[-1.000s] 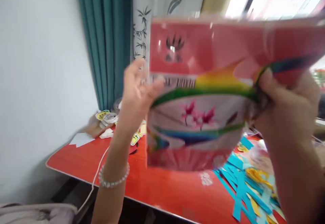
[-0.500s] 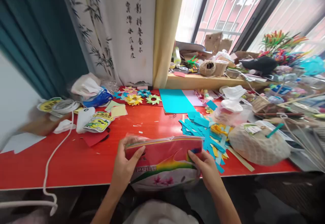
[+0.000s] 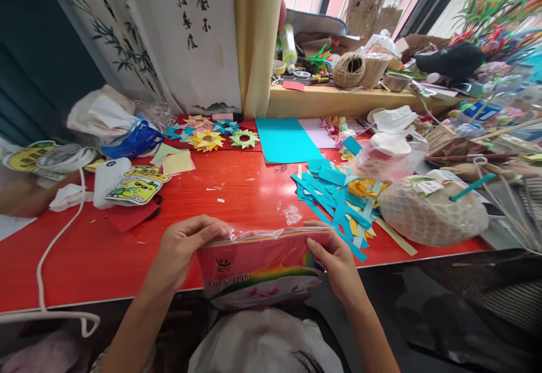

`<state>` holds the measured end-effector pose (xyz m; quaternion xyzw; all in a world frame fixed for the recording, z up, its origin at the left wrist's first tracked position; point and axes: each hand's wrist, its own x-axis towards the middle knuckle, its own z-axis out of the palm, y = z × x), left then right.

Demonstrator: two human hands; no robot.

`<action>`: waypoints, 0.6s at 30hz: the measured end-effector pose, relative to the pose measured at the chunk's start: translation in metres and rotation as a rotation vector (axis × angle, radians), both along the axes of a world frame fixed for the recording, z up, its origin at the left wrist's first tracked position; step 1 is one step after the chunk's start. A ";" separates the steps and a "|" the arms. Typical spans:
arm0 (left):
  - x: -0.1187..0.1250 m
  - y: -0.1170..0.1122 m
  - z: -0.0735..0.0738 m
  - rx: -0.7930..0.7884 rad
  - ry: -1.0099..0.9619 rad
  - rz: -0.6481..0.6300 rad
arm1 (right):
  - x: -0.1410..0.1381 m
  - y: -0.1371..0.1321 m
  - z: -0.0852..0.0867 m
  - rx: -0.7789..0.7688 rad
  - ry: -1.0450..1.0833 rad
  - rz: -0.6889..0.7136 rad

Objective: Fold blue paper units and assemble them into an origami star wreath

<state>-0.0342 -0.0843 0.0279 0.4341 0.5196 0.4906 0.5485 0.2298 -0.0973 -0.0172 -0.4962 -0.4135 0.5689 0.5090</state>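
A clear plastic pack of coloured paper with a red printed front stands on edge at the near side of the red table. My left hand pinches its top left corner. At the pack's right edge, my right hand grips the plastic with the thumb in front. Both hands are closed on the pack. Just beyond my right hand lies a heap of blue and yellow paper strips.
Folded paper stars and a blue sheet lie at the back. A netted round bundle and plastic bags crowd the right. A white cord and a sticker packet sit left. The window ledge is cluttered.
The pack was held up close in front of the camera a second ago; now it is down at the table's near edge, both hands still on it. The view has swung right.
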 end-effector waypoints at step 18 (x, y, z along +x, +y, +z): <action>0.029 0.002 0.049 0.482 0.824 -0.389 | -0.004 -0.013 0.005 0.051 -0.020 0.152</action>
